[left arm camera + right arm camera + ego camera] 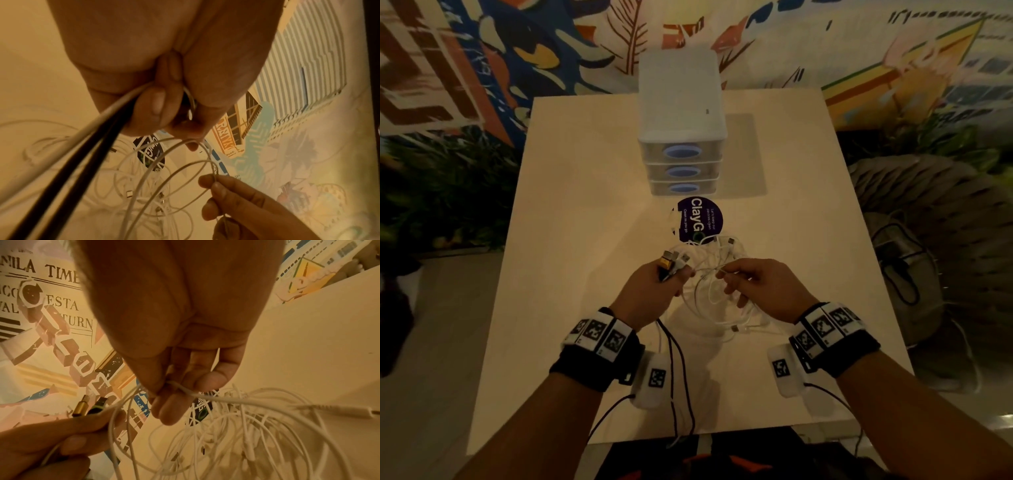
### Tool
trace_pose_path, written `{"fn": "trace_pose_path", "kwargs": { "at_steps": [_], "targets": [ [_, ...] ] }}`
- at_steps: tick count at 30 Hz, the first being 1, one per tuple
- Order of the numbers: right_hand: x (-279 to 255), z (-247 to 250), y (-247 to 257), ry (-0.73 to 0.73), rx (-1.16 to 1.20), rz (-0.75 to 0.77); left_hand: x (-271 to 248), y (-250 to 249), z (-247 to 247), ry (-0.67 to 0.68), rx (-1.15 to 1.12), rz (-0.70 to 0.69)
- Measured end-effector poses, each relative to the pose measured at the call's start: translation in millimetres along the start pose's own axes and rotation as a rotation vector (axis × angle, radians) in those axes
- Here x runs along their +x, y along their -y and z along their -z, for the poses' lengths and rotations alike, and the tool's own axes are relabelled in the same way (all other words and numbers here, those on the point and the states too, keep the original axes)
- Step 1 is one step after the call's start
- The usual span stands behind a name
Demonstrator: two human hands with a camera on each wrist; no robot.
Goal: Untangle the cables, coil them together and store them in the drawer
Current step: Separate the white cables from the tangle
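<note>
The left hand (650, 291) is closed around a bundle of cable plugs (674, 262), with two black cables (677, 359) trailing down from its fist. The right hand (760, 291) pinches a single white cable (226, 400) between thumb and fingertips. Between and beyond both hands, tangled white cables (717, 291) rest on a pale table (585, 240). Farther back stands a white three-drawer unit (681, 137), all its drawers closed, behind a round purple sticker (700, 219).

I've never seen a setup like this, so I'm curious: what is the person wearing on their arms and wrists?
Both forearms are bare, no sleeves. Each wrist carries a black strap topped by white blocks printed with black square code markers. A white pod with another marker hangs under each wrist, trailing thin black wires.
</note>
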State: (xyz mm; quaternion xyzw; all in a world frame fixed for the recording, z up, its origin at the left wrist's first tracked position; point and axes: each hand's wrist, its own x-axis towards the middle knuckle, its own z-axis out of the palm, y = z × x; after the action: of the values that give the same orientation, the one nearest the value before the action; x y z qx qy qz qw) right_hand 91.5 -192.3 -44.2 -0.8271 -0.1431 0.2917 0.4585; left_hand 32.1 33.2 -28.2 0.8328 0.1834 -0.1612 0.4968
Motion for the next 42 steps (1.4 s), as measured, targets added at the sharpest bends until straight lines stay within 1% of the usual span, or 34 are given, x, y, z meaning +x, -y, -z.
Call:
{"fn": "trace_pose_path", "kwargs": {
  "at_steps": [3, 6, 10, 11, 14, 15, 16, 19, 21, 24, 26, 28, 30, 32, 34, 36, 38, 40, 42],
  "targets": [
    [6, -2, 2, 0.022, -0.044, -0.003, -2, 3, 6, 0.044, -0.012, -0.013],
    [11, -8, 9, 0.053, -0.061, 0.013, -7, 2, 10, 0.085, 0.011, -0.081],
    [19, -17, 17, 0.071, -0.096, 0.047, -14, 3, 9, 0.080, 0.072, -0.169],
    [22, -19, 18, 0.085, -0.086, 0.036, -14, 4, 8, 0.066, 0.082, -0.180],
    [24, -22, 22, 0.123, 0.089, -0.064, -15, 9, 6, 0.048, 0.067, -0.176],
    [25, -23, 24, 0.116, 0.106, -0.078, -16, 10, 6, 0.055, 0.049, -0.182],
    [26, -23, 25, 0.097, 0.068, -0.075, -18, 10, 6, 0.063, 0.023, -0.194],
    [35, -27, 24, 0.042, -0.159, -0.035, -21, 10, 6, 0.069, -0.063, -0.182],
    [41, -28, 23, -0.002, -0.216, -0.032, -22, 10, 6, 0.051, -0.123, -0.174],
    [43, -24, 22, -0.098, -0.200, -0.058, -24, 10, 8, -0.036, -0.241, -0.181],
    [41, -17, 18, -0.152, -0.211, -0.063, -26, 8, 10, -0.161, -0.362, -0.156],
    [40, -11, 10, -0.154, -0.249, -0.078, -27, 6, 13, -0.285, -0.487, -0.115],
    [37, -6, 2, -0.140, -0.245, -0.097, -28, 6, 18, -0.348, -0.567, -0.117],
    [35, -4, -2, -0.146, -0.252, -0.124, -28, 5, 24, -0.380, -0.633, -0.140],
    [35, -2, -4, -0.146, -0.294, -0.158, -30, 2, 27, -0.375, -0.680, -0.169],
    [36, 0, -4, -0.121, -0.365, -0.194, -34, -4, 29, -0.358, -0.692, -0.217],
    [35, 3, -2, -0.118, -0.433, -0.262, -39, -9, 27, -0.358, -0.669, -0.275],
    [32, 6, 3, -0.166, -0.517, -0.326, -44, -14, 25, -0.382, -0.610, -0.329],
    [26, 7, 11, -0.247, -0.604, -0.325, -46, -17, 25, -0.415, -0.535, -0.358]
  ]
}}
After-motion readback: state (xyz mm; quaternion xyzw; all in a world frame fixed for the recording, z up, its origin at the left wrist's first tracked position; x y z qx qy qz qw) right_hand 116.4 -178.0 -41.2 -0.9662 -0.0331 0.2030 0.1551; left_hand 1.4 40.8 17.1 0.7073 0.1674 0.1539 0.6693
